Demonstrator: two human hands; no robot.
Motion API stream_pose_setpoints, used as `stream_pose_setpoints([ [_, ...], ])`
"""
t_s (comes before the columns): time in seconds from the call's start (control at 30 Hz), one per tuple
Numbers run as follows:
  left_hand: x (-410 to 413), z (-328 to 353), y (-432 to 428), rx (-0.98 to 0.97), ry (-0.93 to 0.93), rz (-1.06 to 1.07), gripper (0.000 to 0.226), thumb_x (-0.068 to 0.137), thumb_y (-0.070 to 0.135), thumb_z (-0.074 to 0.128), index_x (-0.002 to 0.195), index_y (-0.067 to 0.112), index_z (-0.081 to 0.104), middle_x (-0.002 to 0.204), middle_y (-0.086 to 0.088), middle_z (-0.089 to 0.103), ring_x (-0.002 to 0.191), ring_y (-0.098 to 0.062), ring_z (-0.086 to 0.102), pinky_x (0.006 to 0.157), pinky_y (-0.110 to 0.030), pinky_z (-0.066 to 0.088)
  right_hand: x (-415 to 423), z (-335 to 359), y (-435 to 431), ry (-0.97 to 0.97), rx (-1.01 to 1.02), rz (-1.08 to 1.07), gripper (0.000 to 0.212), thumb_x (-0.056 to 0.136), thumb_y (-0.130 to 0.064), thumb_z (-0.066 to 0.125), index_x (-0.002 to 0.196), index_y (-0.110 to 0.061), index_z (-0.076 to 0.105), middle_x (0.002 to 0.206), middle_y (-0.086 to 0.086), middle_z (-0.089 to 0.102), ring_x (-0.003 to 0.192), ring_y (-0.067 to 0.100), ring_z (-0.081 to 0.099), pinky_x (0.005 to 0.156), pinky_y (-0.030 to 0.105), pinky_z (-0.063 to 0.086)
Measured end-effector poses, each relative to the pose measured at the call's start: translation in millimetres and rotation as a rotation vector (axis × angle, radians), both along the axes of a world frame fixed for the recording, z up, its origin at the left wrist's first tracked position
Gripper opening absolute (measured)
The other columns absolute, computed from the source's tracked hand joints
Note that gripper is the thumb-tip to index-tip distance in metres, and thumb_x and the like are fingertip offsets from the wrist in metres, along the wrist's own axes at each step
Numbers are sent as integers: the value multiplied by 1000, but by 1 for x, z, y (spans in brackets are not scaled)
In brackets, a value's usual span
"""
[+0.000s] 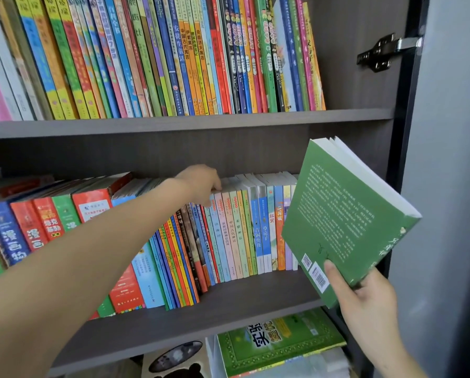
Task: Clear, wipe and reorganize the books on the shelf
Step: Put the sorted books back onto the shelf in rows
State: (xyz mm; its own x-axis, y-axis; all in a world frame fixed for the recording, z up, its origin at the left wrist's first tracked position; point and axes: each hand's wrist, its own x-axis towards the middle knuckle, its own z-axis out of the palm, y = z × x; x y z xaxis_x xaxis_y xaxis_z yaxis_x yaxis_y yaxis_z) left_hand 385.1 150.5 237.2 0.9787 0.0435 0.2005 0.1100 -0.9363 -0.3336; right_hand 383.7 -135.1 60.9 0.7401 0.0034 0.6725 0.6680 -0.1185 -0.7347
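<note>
Left hand (201, 184) fingers hooked over middle-shelf books (236, 230), right hand (364, 298) fingers clasping green book (345, 214)

Both arms (97, 257) are bare from the wrists back to the picture's edge. The left hand (201, 184) and right hand (364, 298) are bare; the right thumbnail (328, 265) is short and plain.

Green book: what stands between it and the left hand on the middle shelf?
Head view: upright books with pastel and blue spines stand there, from the left hand to the green book.
</note>
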Motion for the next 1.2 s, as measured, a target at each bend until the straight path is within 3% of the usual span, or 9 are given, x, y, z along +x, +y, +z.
stream_pose_setpoints([
  [0.23,-4,-14,1,40,-133,1,39,90,34,61,125,17,60,113,-1,66,101,-18,60,84,-30,49,6,1,-2,23,6,21,15,86,-18,69,78,-27,60,66,15,67,60,33,58,54,32,45],
  [0.37,8,-33,-18,1,-273,-94,59,93,46,52,142,17,41,116,-6,63,100,-22,61,84,-35,52,4,1,1,11,38,39,46,71,-75,57,79,-31,62,65,15,65,52,33,56,48,36,43],
  [0.43,25,-36,-31,-55,-311,-169,53,94,39,52,140,14,44,127,-7,59,111,-25,58,92,-36,48,4,1,1,27,39,43,53,66,-84,51,84,-36,63,68,17,66,58,36,59,51,39,46],
  [0.53,50,-35,-51,-161,-304,-153,37,95,27,49,127,11,57,114,-11,65,101,-27,60,82,-34,51,2,2,-3,17,15,19,36,72,-73,57,84,-41,63,72,19,66,71,39,62,58,42,49],
  [0.6,62,-35,-62,-207,-294,-109,29,94,26,49,114,9,62,99,-11,67,91,-28,62,72,-33,51,3,3,-8,48,-22,8,9,83,-44,66,80,-37,62,73,12,68,72,34,65,63,38,51],
  [0.7,72,-31,-69,-171,-306,-114,21,91,26,55,97,7,62,88,-9,65,81,-25,60,64,-30,44,7,0,-15,68,-29,12,22,86,-16,68,79,-34,58,73,-19,69,56,7,61,53,12,45],
  [0.93,90,-20,-83,-61,-239,8,52,88,52,58,59,10,46,59,-1,45,66,-21,51,61,-30,39,9,-2,-29,69,40,-1,26,84,-5,68,75,-27,59,53,-28,59,50,-10,54,48,3,35],
  [1.07,99,-29,-90,93,-206,11,57,93,63,35,70,16,58,83,0,58,100,-22,52,88,-37,38,9,-4,-27,88,128,40,21,83,-5,69,77,-24,63,57,-27,63,53,-10,56,50,3,37],
  [1.2,101,-24,-79,-220,-42,1,65,98,58,17,84,16,65,100,-5,61,112,-28,55,86,-32,36,19,-2,-9,65,166,70,21,82,-8,70,84,-28,66,85,-23,71,73,-9,64,62,3,43],
])
